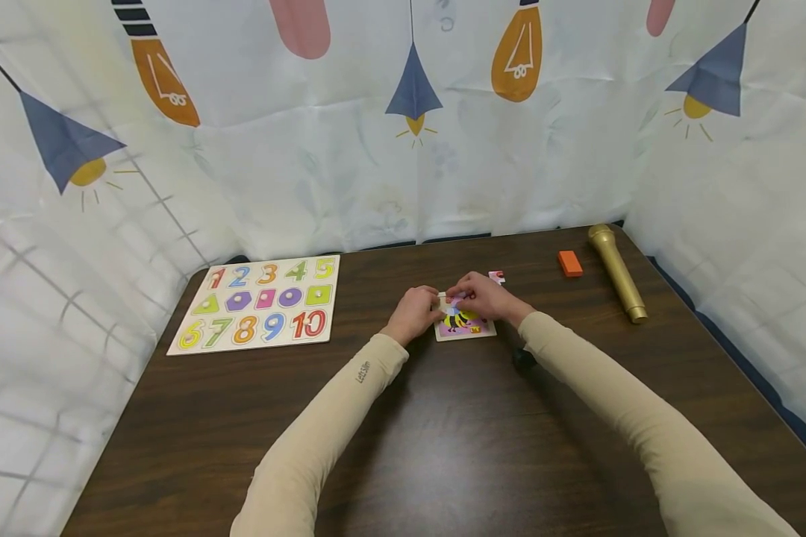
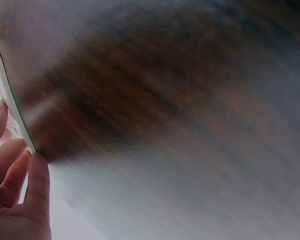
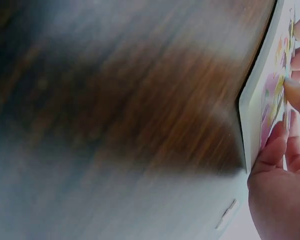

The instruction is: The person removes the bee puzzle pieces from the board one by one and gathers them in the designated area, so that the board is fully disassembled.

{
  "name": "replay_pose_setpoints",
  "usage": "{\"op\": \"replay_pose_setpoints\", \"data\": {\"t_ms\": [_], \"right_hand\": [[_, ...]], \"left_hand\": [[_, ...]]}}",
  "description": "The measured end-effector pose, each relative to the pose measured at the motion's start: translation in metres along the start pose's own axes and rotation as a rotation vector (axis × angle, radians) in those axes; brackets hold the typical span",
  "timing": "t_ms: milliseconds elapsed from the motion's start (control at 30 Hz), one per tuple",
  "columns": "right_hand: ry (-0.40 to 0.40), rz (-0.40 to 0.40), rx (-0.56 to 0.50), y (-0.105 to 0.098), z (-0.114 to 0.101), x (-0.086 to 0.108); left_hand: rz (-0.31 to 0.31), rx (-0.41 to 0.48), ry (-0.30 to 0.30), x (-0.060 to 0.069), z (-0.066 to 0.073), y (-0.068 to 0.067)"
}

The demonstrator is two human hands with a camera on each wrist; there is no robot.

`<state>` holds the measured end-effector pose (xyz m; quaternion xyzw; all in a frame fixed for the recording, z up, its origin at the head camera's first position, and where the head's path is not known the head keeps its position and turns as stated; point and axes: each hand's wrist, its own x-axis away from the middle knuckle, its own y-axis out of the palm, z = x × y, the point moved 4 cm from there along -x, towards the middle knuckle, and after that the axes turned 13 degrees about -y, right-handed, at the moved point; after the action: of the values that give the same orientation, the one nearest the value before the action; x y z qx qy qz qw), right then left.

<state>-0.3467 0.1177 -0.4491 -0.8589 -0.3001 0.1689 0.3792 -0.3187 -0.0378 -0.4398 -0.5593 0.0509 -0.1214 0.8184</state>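
Observation:
A small puzzle board [image 1: 466, 335] with a bee picture on pink lies on the brown table. My left hand [image 1: 413, 315] grips its left side, fingers [image 2: 38, 180] along the outer edge and the thumb on top. Over the board's upper right part, my right hand [image 1: 489, 300] pinches what looks like a puzzle piece [image 3: 288, 119] between thumb and fingers; the piece is mostly hidden. A loose pink puzzle piece [image 1: 496, 277] lies just beyond the right hand. Both hands are close together, partly covering the picture.
On the left lies a large board [image 1: 251, 307] of numbers and shapes. An orange block [image 1: 569, 263] and a gold microphone-like stick [image 1: 618, 274] lie at the back right. A patterned curtain [image 1: 349, 171] hangs behind the table [image 1: 443, 440].

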Motion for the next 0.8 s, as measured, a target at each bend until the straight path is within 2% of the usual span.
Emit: {"op": "replay_pose_setpoints", "data": {"t_ms": [367, 567, 800], "right_hand": [[-0.089, -0.032, 0.09, -0.0022, -0.0025, 0.0004], [-0.163, -0.036, 0.141, -0.0024, -0.0056, 0.0001], [-0.162, -0.04, 0.152, -0.0019, -0.0048, -0.0001]], "left_hand": [[-0.006, 0.003, -0.014, -0.0006, 0.0002, 0.0003], [0.001, -0.01, -0.004, 0.0, -0.0004, 0.0001], [0.008, -0.007, 0.005, 0.0003, -0.0002, -0.0007]]}}
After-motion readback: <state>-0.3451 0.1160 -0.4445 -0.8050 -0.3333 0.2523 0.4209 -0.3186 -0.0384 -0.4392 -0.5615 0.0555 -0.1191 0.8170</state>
